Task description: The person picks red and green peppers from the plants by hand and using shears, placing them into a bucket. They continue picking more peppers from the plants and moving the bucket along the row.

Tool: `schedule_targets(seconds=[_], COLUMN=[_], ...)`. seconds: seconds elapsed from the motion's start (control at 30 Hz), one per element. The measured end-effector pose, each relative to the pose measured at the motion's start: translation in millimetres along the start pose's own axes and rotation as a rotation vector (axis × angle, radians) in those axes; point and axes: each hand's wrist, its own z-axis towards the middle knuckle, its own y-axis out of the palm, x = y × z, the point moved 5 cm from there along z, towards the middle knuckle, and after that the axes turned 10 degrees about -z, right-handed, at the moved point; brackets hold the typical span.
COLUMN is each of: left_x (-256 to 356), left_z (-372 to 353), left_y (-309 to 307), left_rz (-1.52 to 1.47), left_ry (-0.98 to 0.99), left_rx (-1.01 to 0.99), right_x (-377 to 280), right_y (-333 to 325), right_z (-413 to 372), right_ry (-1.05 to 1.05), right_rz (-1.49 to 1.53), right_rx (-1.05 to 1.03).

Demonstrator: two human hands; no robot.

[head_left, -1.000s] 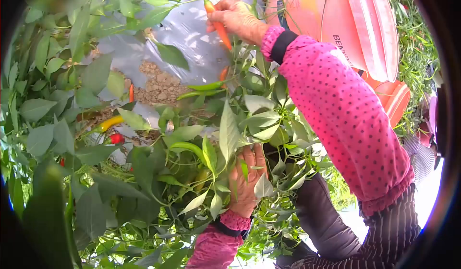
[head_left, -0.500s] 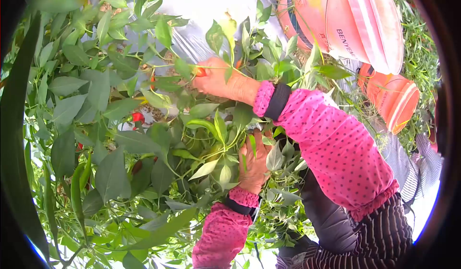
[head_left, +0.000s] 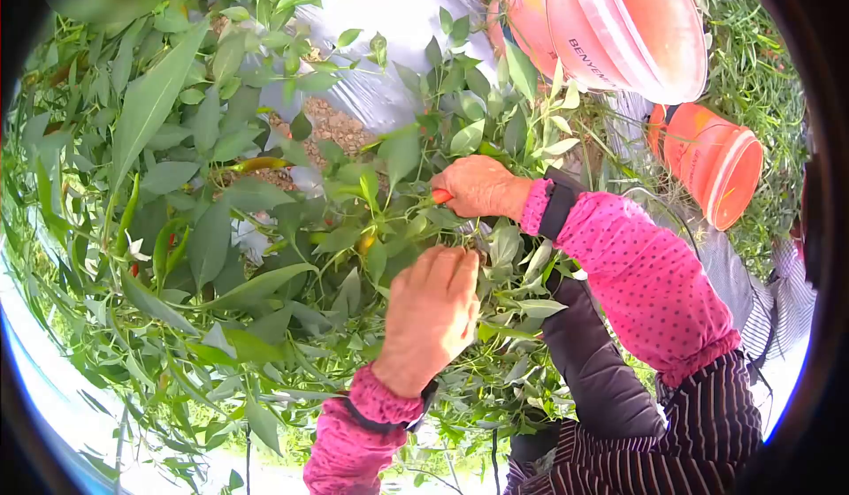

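Note:
My right hand (head_left: 485, 186) is closed around a red-orange chili pepper (head_left: 442, 196), whose end shows beside the bent fingers. Below it, my left hand (head_left: 431, 314) is held back-up over the leaves of a pepper plant (head_left: 345, 221). Its fingers are extended side by side and slightly bent, and nothing shows in them. A yellowish pepper (head_left: 365, 244) hangs among the leaves near my left fingertips. Farther left are long green peppers (head_left: 129, 217) and a yellow-green pepper (head_left: 262, 164). Pink dotted sleeves with dark wristbands cover both forearms.
A large pink bucket (head_left: 610, 40) lies tilted at the upper right, with a smaller orange bucket (head_left: 707, 163) below it. Shiny plastic film (head_left: 380, 88) and bare soil (head_left: 332, 128) show between the plants. Dense foliage fills the left side.
My right hand has moved right and down, with the red-orange pepper still in it. My left hand has come up out of the leaves and shows more fully. The view has shifted slightly.

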Motion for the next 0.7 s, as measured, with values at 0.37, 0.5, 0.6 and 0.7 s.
schedule_targets(seconds=[0.37, 0.5, 0.6, 0.7], left_x=[-241, -262, -237, -183], left_z=[-66, -50, -8, 45], left_y=[-140, -143, -131, -116], left_rz=[-0.569, 0.224, 0.624, 0.968], left_ry=[-0.686, -0.465, -0.365, -0.672], left_rx=[0.878, 0.724, 0.323, -0.179], right_x=[13, 14, 15, 15], right_y=[17, 16, 17, 19], right_z=[-15, -19, -18, -17], right_ry=[0.065, 0.048, 0.036, 0.009], right_rz=[0.049, 0.068, 0.071, 0.028], right_rx=[-0.02, 0.027, 0.045, 0.077])
